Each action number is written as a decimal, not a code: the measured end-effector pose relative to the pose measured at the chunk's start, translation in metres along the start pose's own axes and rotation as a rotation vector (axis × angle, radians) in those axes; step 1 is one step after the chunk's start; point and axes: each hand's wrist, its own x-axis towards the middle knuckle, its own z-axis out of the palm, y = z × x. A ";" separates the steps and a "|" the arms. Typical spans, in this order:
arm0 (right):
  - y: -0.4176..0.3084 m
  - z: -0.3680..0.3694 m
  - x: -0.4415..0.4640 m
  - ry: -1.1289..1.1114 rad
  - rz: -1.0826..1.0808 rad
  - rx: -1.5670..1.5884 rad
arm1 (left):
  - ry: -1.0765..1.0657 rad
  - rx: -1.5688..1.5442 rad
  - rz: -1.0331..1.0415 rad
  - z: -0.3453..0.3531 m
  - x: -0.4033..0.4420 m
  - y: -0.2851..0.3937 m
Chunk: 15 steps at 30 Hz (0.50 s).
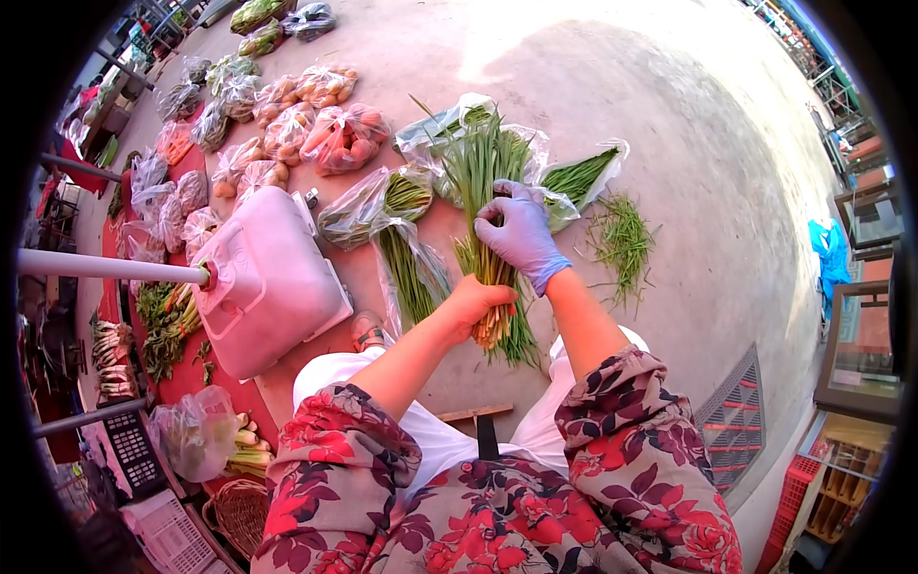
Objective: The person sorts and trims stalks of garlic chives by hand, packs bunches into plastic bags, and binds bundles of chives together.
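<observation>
A tall bunch of garlic chives [478, 172] stands nearly upright in front of me, leaf tips pointing away. My bare left hand [469, 304] is closed round its pale stalk ends. Higher up, my right hand [521, 231], in a purple glove, has its fingers curled on the leaves at the bunch's right side. More loose green stalks [519, 342] lie on the ground below the bunch. Around it are clear bags of long green stalks: one left [409, 273], one right [574, 182]. A small heap of thin green pieces [622, 241] lies farther right.
A large white plastic jug [263, 287] with a pole in its top stands left. Beyond it are bagged tomatoes [344, 137], bagged carrots [175, 142] and other bagged vegetables. A wicker basket [239, 517] sits lower left; a drain grate [732, 421] and red crate [796, 493] are right.
</observation>
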 end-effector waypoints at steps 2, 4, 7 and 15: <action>0.006 0.002 0.002 0.000 0.025 0.117 | -0.005 -0.028 -0.003 0.000 -0.001 0.001; 0.015 0.004 0.006 -0.015 0.041 0.260 | -0.006 -0.055 -0.005 0.001 -0.003 0.005; 0.017 0.004 0.010 -0.033 0.027 0.386 | -0.010 -0.110 -0.015 0.002 -0.004 0.007; -0.005 -0.005 -0.001 0.072 -0.096 0.006 | 0.002 -0.028 0.031 0.001 -0.001 0.006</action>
